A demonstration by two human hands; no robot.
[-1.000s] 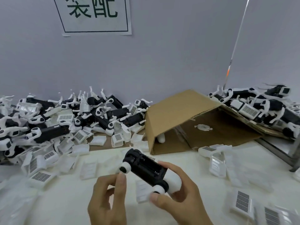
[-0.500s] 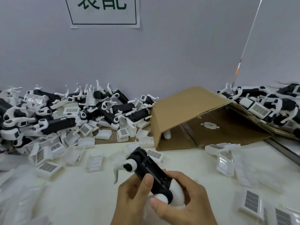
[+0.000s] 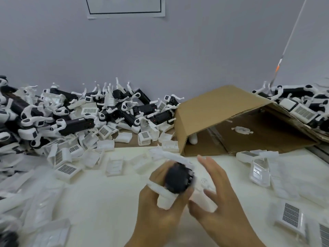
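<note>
Left hand (image 3: 160, 211) grasps black body (image 3: 178, 180) — right hand (image 3: 219, 207) fingers released, cardboard box (image 3: 213, 107) edge beyond.

Motion-blurred black-and-white part (image 3: 178, 180), wall sign (image 3: 124, 6) cut off at top edge

No legible text, wall sign (image 3: 124, 8) cropped to border, black part (image 3: 178, 179) blurred

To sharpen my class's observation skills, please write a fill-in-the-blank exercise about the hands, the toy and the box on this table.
1. The left hand grips a toy body that is white and ____.
2. The brown box behind the hands is made of ____.
3. The pile of toy parts lies to the ____ of the brown box.
Missing words: black; cardboard; left.
</note>
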